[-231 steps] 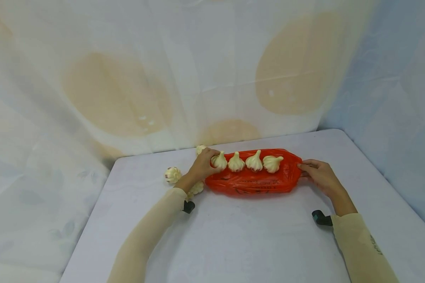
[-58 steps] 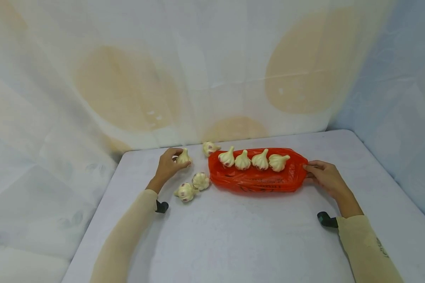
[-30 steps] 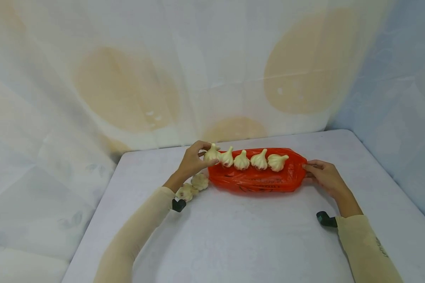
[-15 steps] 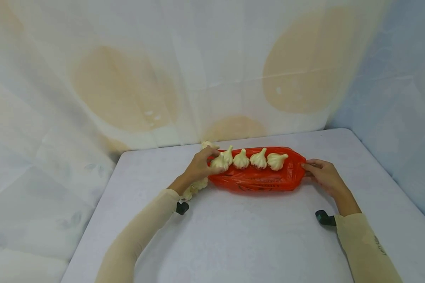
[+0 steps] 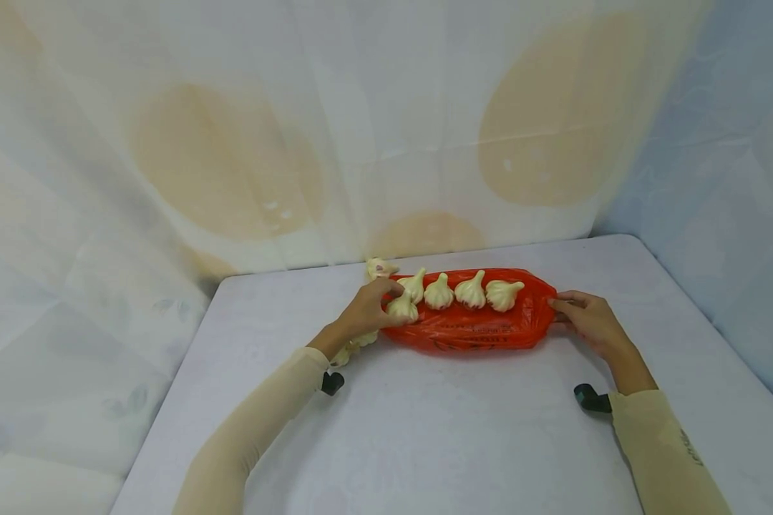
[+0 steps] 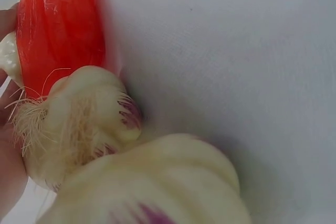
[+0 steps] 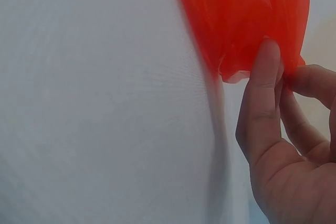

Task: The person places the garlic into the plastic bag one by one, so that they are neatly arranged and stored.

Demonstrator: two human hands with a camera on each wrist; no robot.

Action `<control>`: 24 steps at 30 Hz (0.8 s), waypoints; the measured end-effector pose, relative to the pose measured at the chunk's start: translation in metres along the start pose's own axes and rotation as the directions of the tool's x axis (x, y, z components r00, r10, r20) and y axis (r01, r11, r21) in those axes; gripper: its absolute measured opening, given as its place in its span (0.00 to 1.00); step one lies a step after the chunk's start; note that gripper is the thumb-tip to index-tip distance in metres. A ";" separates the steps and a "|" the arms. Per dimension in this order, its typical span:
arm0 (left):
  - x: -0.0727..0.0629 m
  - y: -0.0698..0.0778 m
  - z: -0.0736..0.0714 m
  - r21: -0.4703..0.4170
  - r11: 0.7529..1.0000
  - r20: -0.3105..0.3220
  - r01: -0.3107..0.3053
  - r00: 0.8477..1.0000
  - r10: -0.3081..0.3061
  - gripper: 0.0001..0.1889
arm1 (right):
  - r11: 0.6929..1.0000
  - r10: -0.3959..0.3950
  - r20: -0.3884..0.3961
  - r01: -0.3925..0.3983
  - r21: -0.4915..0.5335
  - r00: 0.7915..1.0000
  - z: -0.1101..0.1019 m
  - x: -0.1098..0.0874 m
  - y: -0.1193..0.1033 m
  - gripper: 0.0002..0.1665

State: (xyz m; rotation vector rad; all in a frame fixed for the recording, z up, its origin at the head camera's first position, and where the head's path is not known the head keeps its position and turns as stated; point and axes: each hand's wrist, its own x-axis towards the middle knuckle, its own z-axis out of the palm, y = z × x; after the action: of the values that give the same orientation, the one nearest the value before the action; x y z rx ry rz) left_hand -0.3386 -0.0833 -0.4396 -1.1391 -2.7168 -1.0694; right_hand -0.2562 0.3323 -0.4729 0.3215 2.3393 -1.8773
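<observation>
Desk [image 5: 457, 436] has a red plastic bag [image 5: 477, 337] near its far edge, right hand [image 5: 589, 323] pinching the end toward the desk's right edge. Left hand [image 5: 364, 311] is gripping a garlic bulb [image 5: 402, 307] at the other end (can't tell if it's resting there), beside four bulbs [image 5: 470, 292] lined up. Placing step, I reckon, so next calls for settling it, then letting go

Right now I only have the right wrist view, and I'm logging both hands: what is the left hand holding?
Observer: The left hand holds a garlic bulb.
Operator: My view shows just one end of the red bag. Is anything on it?
Observer: Yes, four other bulbs sit on it in a row.
Operator: Any off the bag?
Observer: Yes, three loose bulbs lie around its left end.
</observation>
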 end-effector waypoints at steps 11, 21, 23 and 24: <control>0.002 -0.002 0.002 0.090 0.995 0.095 0.049 0.994 -0.058 0.30 | 1.000 -0.003 -0.002 0.003 0.018 1.000 -0.001 0.002 0.004 0.37; 0.004 -0.002 0.002 0.134 0.989 0.137 0.069 0.987 -0.087 0.30 | 1.000 -0.013 0.002 0.013 0.010 1.000 -0.002 0.002 0.005 0.38; 0.005 -0.001 0.002 0.141 0.988 0.145 0.069 0.985 -0.090 0.29 | 1.000 -0.012 0.006 0.012 0.008 1.000 -0.002 0.002 0.004 0.38; 0.005 -0.001 0.002 0.145 0.987 0.148 0.066 0.985 -0.087 0.29 | 1.000 -0.012 0.007 0.012 0.008 1.000 -0.002 0.002 0.003 0.38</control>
State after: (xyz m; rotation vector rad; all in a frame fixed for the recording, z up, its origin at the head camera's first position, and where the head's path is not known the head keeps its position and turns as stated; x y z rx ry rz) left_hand -0.3421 -0.0798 -0.4406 -1.1499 -2.9219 -0.8134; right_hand -0.2568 0.3353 -0.4760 0.3018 2.3355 -1.8904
